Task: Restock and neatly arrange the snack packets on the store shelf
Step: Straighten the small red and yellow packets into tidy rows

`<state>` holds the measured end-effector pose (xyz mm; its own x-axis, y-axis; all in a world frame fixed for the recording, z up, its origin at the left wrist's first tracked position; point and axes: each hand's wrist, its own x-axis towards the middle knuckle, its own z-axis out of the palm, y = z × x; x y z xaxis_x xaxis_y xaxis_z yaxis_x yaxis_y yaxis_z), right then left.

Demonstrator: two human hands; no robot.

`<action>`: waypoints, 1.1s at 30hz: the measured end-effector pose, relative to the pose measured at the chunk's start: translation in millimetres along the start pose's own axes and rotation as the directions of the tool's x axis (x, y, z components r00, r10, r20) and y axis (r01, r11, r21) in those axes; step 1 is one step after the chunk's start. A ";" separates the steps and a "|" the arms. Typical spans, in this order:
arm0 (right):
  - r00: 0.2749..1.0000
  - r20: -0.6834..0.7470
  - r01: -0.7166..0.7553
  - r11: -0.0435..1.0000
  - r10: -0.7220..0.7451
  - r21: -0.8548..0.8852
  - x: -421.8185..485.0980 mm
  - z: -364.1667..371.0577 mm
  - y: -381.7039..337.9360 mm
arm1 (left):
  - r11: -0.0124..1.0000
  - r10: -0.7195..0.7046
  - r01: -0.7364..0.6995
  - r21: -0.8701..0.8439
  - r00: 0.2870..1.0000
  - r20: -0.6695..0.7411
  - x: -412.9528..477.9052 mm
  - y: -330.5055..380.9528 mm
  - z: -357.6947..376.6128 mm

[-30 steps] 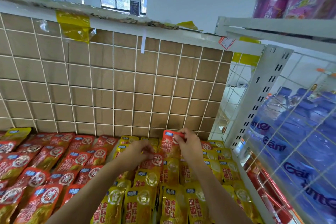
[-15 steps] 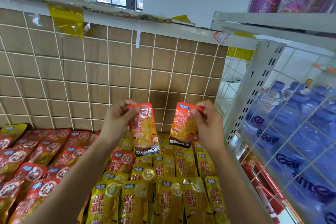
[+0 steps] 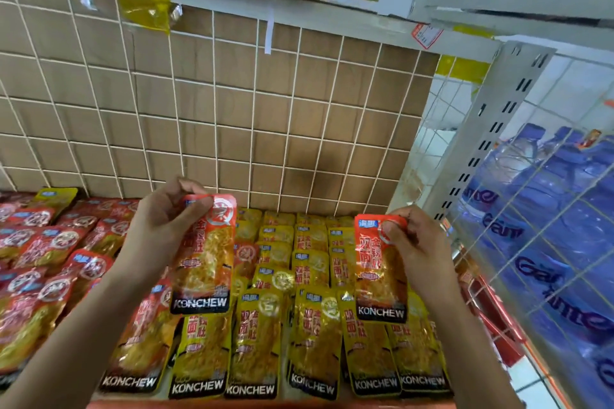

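Yellow packets in rows below, red packets left, wire grid behind. Left hand pinches the top of an orange packet; right hand pinches a second packet.

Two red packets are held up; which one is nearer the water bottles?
The right packet, pinched at its top by the right hand, hangs closest to the bottles. The left packet, in the left hand, is farther off.

Glossy plastic packets, white wire grid
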<state>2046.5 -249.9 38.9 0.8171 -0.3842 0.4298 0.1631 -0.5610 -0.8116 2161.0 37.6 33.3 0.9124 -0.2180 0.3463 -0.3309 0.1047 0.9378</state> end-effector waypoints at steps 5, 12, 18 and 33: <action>0.995 0.023 -0.099 0.995 0.099 0.022 -15.9 13.9 5.3 | 0.999 -0.010 0.014 0.049 0.997 -0.072 -20.4 -4.6 -24.4; 0.996 0.017 -0.089 0.996 0.089 0.006 -22.8 58.7 -10.3 | 0.997 -0.063 0.069 0.031 0.986 -0.155 -39.5 -6.1 -79.6; 0.993 0.046 -0.109 0.994 0.108 0.023 -28.6 117.5 -41.4 | 0.993 -0.036 0.055 0.105 0.984 -0.175 -41.0 -2.0 -147.0; 0.966 0.112 -0.228 0.972 0.234 -0.057 -71.6 266.1 -94.3 | 0.965 -0.223 0.233 0.116 0.970 -0.095 -28.6 -38.2 -276.2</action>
<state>2119.7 25.7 -20.6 0.8894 -0.4197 0.1810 -0.0595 -0.4991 -0.8645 2214.0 307.9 -18.9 0.9819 -0.1425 0.1248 -0.1348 -0.0627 0.9889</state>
